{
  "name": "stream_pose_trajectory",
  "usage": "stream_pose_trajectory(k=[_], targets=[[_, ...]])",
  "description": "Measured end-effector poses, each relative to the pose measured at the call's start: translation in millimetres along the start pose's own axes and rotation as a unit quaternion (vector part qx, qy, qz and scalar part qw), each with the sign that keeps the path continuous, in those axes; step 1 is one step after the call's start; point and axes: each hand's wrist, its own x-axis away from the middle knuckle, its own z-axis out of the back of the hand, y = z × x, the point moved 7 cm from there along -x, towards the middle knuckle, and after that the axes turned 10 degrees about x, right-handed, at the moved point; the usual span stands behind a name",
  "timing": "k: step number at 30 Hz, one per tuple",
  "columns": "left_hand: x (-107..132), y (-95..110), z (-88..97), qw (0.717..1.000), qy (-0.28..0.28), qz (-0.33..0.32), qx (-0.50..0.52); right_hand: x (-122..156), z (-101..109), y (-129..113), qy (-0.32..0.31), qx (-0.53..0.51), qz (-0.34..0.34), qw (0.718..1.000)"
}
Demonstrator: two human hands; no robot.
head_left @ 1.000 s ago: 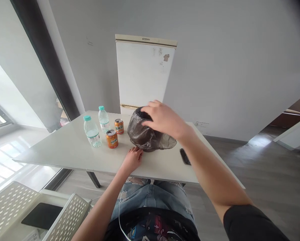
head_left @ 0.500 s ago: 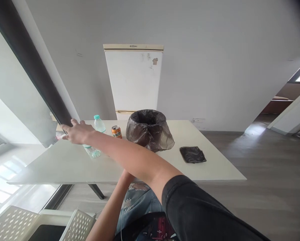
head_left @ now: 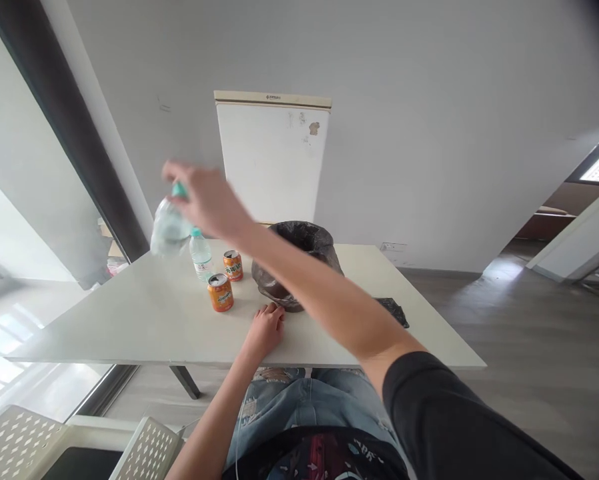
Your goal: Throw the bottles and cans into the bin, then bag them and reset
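Note:
My right hand (head_left: 204, 200) grips a clear plastic bottle (head_left: 170, 225) by its green cap, up over the left of the table; both are blurred. My left hand (head_left: 268, 328) rests on the tabletop, fingers curled in with nothing visible in them, right by the base of a bin lined with a dark plastic bag (head_left: 272, 283). My right forearm hides part of that bin. Left of the bin stand an orange can (head_left: 221, 293), a second orange can (head_left: 233, 265) and another upright bottle (head_left: 201, 255) with a green cap.
A folded black plastic bag (head_left: 393, 311) lies on the right of the white table (head_left: 129, 327), partly behind my forearm. A white fridge (head_left: 269, 153) stands behind the table. A white chair (head_left: 147, 447) is at the lower left.
My right hand has risen from the table's left side, lifting a bottle into the air. My left hand and the nearer can, hidden behind my arm before, now show.

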Motion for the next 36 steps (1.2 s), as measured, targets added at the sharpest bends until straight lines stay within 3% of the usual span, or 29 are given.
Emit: stream_pose_trajectory(k=[3,5,7,9,12,15,20,24,30,36], targets=[[0,2,0.2,1.0,0.012,-0.013,0.01,18,110,51,0.136,0.022,-0.068,0.988],[0,1,0.0,1.0,0.016,-0.014,0.009,33,159,85,0.157,0.069,-0.116,0.978],[0,1,-0.1,1.0,0.014,-0.012,0.005,48,185,114,0.154,0.109,-0.141,0.972],[0,2,0.3,1.0,0.011,-0.01,0.002,60,189,142,0.131,0.136,-0.166,0.968],[1,3,1.1,1.0,0.005,-0.003,0.001,71,165,176,0.078,0.15,-0.192,0.967],[1,3,1.7,1.0,0.0,0.003,0.0,77,120,196,0.005,0.153,-0.203,0.967],[1,3,1.6,1.0,0.002,0.004,0.002,88,28,204,-0.204,0.148,-0.218,0.943],[1,4,1.1,1.0,-0.001,0.008,0.001,97,-26,204,-0.336,0.163,-0.203,0.905],[2,6,1.3,1.0,-0.002,-0.003,0.004,106,-58,212,-0.402,0.169,-0.191,0.879],[3,5,0.3,1.0,0.005,-0.005,0.005,110,-55,212,-0.437,0.186,-0.205,0.856]])
